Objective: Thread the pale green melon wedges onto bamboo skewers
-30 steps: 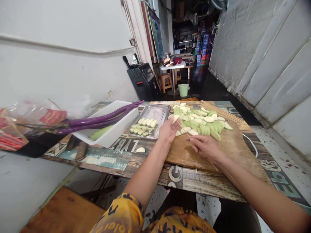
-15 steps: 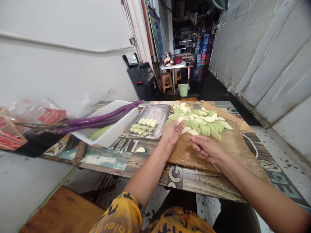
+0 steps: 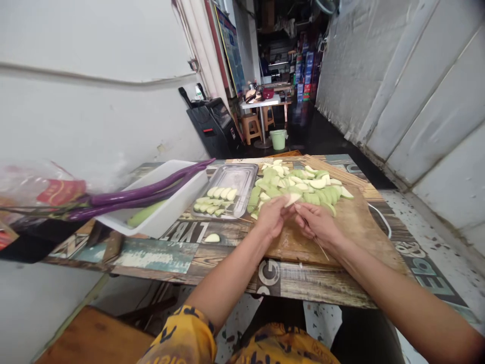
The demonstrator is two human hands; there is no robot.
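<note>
Over the wooden cutting board (image 3: 352,232), my left hand (image 3: 273,216) pinches a green-skinned, white-fleshed vegetable slice (image 3: 292,199). Close beside it my right hand (image 3: 315,222) is closed round a thin bamboo skewer (image 3: 323,249), whose back end sticks out below the palm. The skewer's front end is hidden between fingers and slice, so I cannot tell how far it goes in. Behind both hands lies a heap of similar cut slices (image 3: 293,177). To the left, a clear shallow tray (image 3: 244,174) holds rows of slices (image 3: 214,201).
A bundle of bamboo skewers (image 3: 337,171) lies at the board's far edge. One loose slice (image 3: 212,237) rests on the table (image 3: 223,250). Left of the tray is a white bin (image 3: 151,227) with long purple eggplants (image 3: 151,192) across it. A wooden stool (image 3: 91,338) stands below left.
My hands have come together, and the right one has moved the skewer up to the slice in my left fingers. The whole view has shifted slightly.
</note>
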